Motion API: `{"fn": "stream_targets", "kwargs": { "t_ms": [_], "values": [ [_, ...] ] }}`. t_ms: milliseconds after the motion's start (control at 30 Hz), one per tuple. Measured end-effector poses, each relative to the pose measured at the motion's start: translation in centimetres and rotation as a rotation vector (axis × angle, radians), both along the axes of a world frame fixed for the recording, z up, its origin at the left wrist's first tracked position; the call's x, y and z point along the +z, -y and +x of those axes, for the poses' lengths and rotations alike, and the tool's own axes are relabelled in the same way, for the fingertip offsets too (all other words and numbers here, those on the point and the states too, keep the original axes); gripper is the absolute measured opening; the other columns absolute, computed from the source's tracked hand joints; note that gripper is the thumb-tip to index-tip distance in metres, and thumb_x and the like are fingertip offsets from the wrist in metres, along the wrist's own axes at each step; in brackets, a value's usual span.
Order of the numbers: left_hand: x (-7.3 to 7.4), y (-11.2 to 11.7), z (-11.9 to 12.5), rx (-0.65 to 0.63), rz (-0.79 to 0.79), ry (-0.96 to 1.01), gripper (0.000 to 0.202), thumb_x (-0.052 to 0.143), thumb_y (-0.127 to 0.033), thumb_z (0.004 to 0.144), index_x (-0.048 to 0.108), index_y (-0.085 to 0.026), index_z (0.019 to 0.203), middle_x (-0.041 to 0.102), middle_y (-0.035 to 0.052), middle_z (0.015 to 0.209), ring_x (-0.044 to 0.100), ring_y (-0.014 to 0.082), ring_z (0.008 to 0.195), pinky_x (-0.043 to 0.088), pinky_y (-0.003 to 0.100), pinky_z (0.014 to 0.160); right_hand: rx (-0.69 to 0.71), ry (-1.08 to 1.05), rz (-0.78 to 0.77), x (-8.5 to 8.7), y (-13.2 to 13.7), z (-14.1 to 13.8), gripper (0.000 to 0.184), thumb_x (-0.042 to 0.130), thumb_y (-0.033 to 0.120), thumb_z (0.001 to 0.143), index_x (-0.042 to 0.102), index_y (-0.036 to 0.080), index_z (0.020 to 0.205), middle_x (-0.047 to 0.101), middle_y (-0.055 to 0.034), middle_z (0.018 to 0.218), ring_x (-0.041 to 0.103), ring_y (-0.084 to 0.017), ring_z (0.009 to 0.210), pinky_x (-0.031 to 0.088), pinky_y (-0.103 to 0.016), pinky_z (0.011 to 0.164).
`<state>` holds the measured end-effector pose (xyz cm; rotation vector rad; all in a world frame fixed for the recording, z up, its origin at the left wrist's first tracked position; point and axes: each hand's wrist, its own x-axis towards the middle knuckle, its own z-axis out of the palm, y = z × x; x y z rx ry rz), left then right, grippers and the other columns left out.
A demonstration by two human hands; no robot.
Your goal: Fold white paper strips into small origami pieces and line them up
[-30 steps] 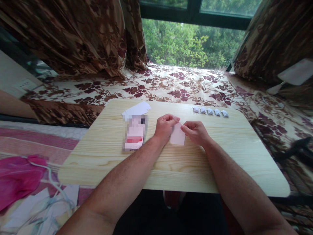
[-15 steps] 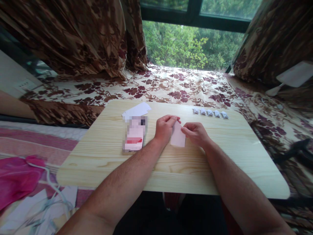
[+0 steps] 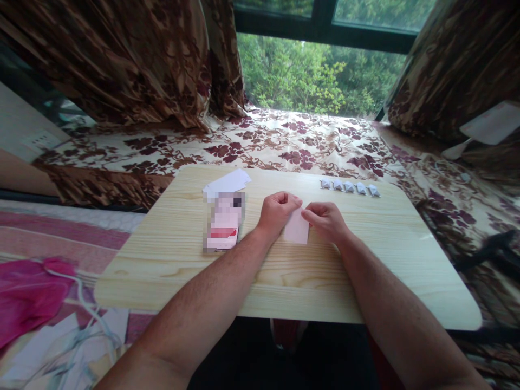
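Observation:
A small white sheet of paper (image 3: 296,230) lies on the wooden table in front of me, between my two hands. My left hand (image 3: 278,210) pinches its upper left part, with the fingertips close to the top edge. On the upper right edge, the thumb and fingers of my right hand (image 3: 325,219) are closed on the same paper. The top of the sheet is partly hidden by my fingers. Several small folded white paper pieces (image 3: 349,187) stand in a row near the table's far right edge.
Left of my hands, a phone-like object (image 3: 222,227), blurred out, lies on the table (image 3: 162,260). Behind it are white paper strips (image 3: 227,182). A pink cloth (image 3: 32,292), white cables and more paper (image 3: 44,346) lie on the bed at left.
My left hand has shifted slightly to the right along the top of the paper, closer to my right hand. My right hand has barely moved.

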<state>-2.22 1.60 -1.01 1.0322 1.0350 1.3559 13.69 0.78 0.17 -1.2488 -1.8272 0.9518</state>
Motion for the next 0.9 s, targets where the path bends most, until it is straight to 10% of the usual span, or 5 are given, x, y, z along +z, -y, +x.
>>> {"fn": "stream_targets", "kwargs": {
  "t_ms": [900],
  "values": [
    [-0.5,-0.2,0.2,-0.013,0.068,-0.097,0.024,0.082,-0.034,0.066,0.074,-0.015,0.079,0.069,0.0018,0.069,0.057,0.0124,0.060,0.042,0.024,0.055,0.008,-0.001,0.034,0.3,0.3,0.0,0.036,0.059,0.036,0.084,0.051,0.017,0.055,0.037,0.0047,0.051,0.031,-0.008,0.050,0.020,-0.027,0.050]
  ]
}}
